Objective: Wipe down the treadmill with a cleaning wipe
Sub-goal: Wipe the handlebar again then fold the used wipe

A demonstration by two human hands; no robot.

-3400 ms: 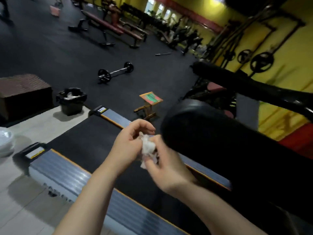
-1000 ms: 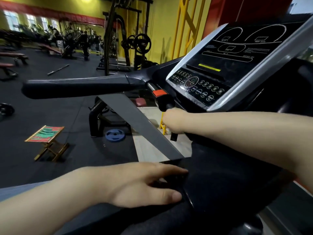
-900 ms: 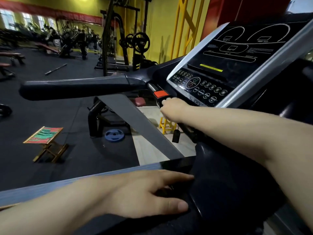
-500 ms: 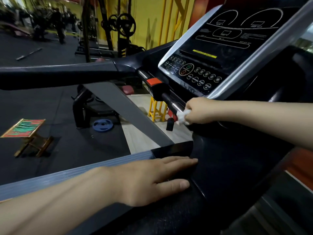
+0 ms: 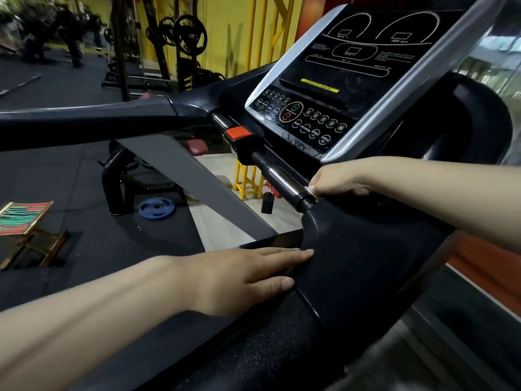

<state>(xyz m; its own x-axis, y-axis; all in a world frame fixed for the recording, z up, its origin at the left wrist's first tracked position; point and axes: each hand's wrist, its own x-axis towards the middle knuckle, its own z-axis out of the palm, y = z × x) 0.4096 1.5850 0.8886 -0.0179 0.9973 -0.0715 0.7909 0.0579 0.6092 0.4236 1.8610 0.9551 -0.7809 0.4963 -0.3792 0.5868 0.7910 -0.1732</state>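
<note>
With the left hand (image 5: 239,277) flat on the treadmill (image 5: 366,263) arm below the console (image 5: 352,80), the right hand (image 5: 342,177) grips the wipe (image 5: 311,189) around the crossbar (image 5: 284,183) beneath that console, leaving, apparently, most surfaces unwiped.

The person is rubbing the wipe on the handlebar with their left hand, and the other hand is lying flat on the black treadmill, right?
Not quite. The head view shows the right hand holding the wipe on the handlebar. The left hand is the one lying flat on the black treadmill.
</note>
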